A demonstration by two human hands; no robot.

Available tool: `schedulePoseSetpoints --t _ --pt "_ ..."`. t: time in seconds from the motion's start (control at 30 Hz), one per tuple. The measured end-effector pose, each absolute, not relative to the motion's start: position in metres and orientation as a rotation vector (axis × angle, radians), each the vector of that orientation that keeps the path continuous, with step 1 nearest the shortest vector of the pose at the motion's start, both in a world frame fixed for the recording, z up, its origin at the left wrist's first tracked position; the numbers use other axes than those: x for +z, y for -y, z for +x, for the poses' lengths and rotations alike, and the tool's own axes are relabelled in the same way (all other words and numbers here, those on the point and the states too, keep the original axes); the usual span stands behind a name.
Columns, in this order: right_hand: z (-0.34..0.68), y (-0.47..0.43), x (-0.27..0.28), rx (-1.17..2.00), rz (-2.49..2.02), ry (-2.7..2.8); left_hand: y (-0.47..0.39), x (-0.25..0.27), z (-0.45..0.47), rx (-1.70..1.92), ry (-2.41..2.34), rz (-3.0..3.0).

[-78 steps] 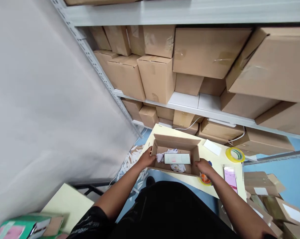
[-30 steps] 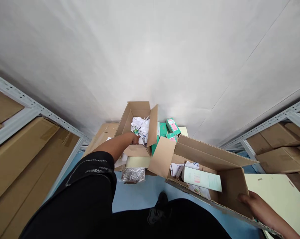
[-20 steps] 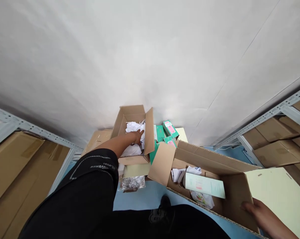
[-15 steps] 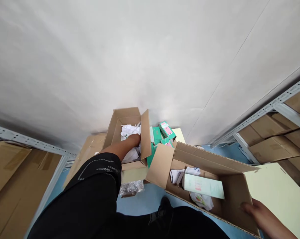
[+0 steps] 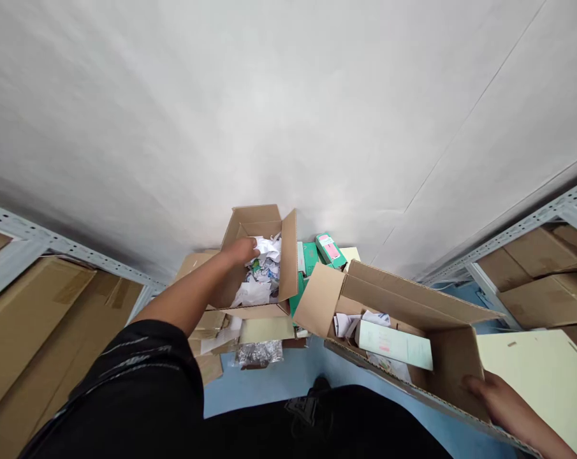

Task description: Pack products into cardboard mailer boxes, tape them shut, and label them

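My left hand [image 5: 243, 250] is inside the open cardboard box [image 5: 288, 268] by the wall, its fingers closed on crumpled white paper [image 5: 269, 247]. Below that, more crumpled and printed paper scraps [image 5: 263, 275] fill the same box. With my right hand [image 5: 486, 390] I grip the right end wall of a longer open cardboard box [image 5: 453, 362], held tilted in front of me. Inside the longer box lie a pale green carton [image 5: 396, 346], some folded white paper [image 5: 348, 324] at its left end and a printed wrapping partly under the carton.
Green cartons with pink labels [image 5: 331, 250] lie between the boxes against the wall. Bubble wrap [image 5: 260, 352] and flattened cardboard sit below the left box. Metal shelves with brown cartons [image 5: 53, 319] flank both sides. A pale yellow surface [image 5: 537, 376] is at right.
My left hand has risen and moved left within the paper-filled box, with crumpled white paper in it, uncovering more scraps. My right hand keeps hold of the longer box.
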State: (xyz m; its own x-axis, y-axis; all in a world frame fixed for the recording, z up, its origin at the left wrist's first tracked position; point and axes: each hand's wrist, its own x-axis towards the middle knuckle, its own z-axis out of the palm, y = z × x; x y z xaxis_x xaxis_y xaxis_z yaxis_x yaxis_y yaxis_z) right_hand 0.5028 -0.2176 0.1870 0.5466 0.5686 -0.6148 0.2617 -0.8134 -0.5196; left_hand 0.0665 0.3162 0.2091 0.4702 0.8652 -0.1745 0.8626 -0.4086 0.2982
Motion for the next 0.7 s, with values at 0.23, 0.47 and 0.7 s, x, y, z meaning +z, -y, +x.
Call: schedulePoseSetpoints --t 0.23,0.47,0.7 --pt "0.489 0.196 0.203 1.144 -2.38 0.696 -0.224 0.312 0.102 0.304 -0.919 2.39" --pt "0.482 0.2 0.206 1.133 -2.3 0.67 -0.098 0.328 0.201 0.099 -0.103 2.533" --pt "0.483 0.221 0.203 1.14 -2.244 0.54 -0.091 0.289 0.227 0.248 -0.197 2.542"
